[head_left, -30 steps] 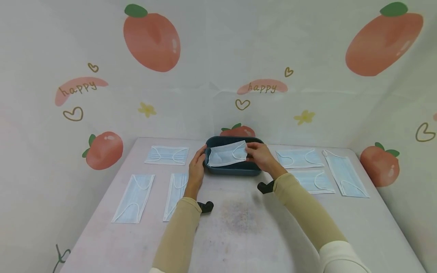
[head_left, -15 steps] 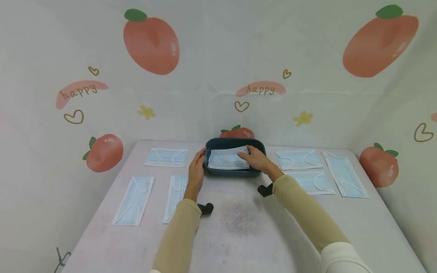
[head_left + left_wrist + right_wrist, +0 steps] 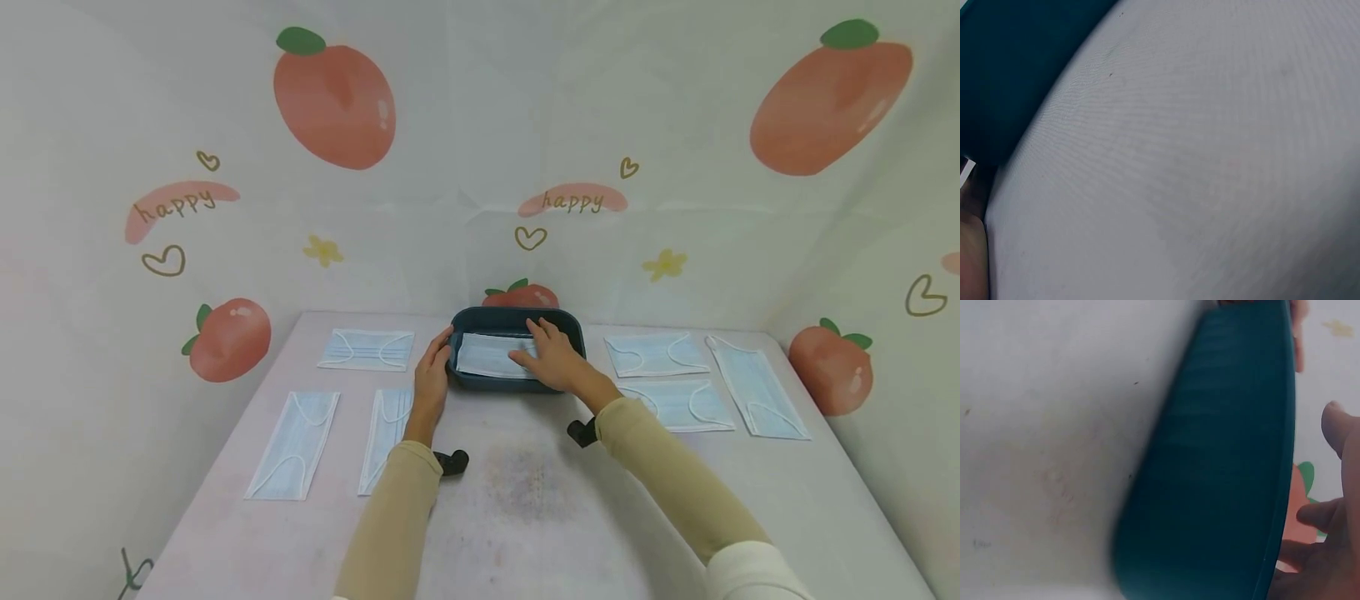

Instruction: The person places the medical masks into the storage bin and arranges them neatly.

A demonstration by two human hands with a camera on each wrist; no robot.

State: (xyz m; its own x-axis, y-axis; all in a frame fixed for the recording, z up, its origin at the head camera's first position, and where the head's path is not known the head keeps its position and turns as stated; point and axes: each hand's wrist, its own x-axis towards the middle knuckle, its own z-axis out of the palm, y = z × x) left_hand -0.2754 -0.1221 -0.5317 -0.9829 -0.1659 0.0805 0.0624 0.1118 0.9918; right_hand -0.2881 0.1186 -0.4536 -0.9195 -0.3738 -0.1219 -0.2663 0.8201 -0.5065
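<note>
Basically, the left hand [image 3: 430, 382] is gripping the bin [image 3: 510, 385], probably to steady it, while the right hand [image 3: 561, 363], fingers [image 3: 550, 328] spread and holding nothing, is hanging over the mask [image 3: 489, 357] inside.

dark teal bin [image 3: 504, 385], pale blue masks [image 3: 292, 447]

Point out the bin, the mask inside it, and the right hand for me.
bin [image 3: 1222, 450]: right wrist view, on its outer wall.
mask [image 3: 491, 357]: head view, on its face, left of the fingers.
right hand [image 3: 557, 360]: head view, on the back of it.
</note>
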